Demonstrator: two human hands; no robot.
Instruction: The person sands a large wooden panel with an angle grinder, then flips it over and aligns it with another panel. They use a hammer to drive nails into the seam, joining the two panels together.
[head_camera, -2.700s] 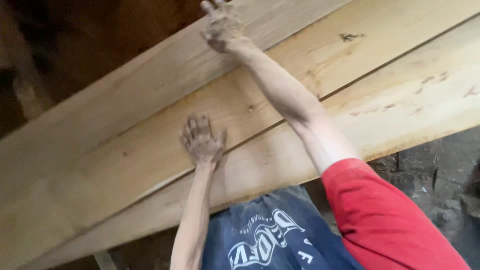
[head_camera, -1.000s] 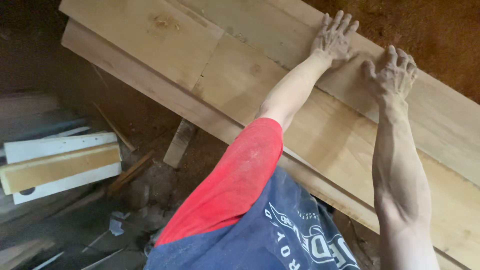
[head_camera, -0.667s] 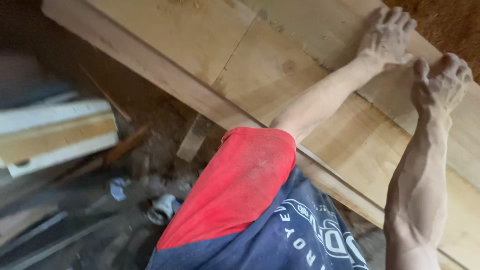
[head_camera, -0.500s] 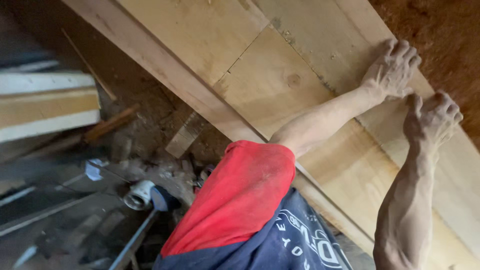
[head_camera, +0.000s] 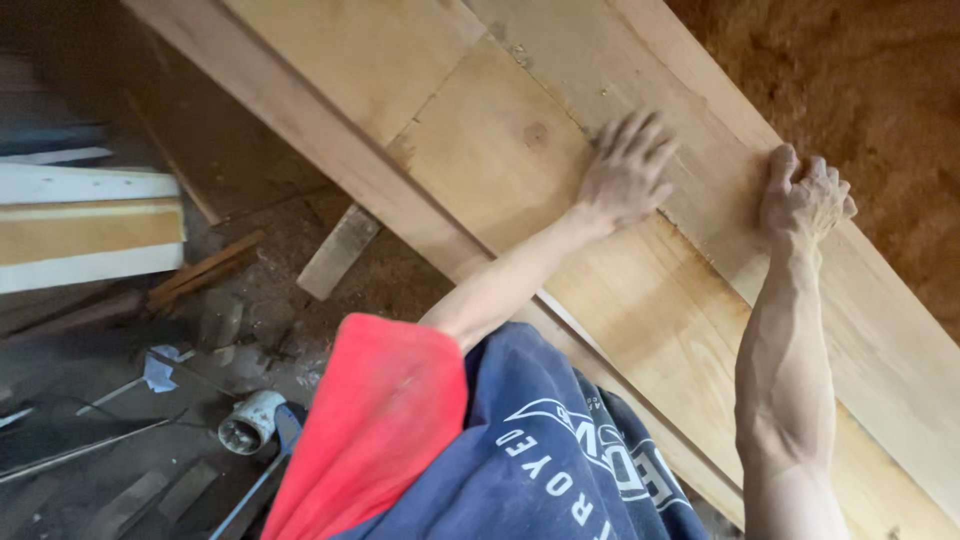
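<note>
Head view: left hand (head_camera: 625, 170) lies flat with fingers spread, palm pressed on the wide plank (head_camera: 560, 190), grip fully open and holding nothing; right hand (head_camera: 803, 197) has its fingers curled over the upper board (head_camera: 700, 110) just beside it, a half-closed grip, though I cannot tell whether it truly clamps the edge. The planks slant across the upper right of the frame, above the dirt floor (head_camera: 300, 250), running out of frame at both ends. The left hand is motion-blurred, the red-and-blue shirt (head_camera: 450, 440) hides the lower planks, and the scrap wood (head_camera: 90, 230) and white cylindrical object (head_camera: 250, 420) at left are dim and hard to make out.
</note>
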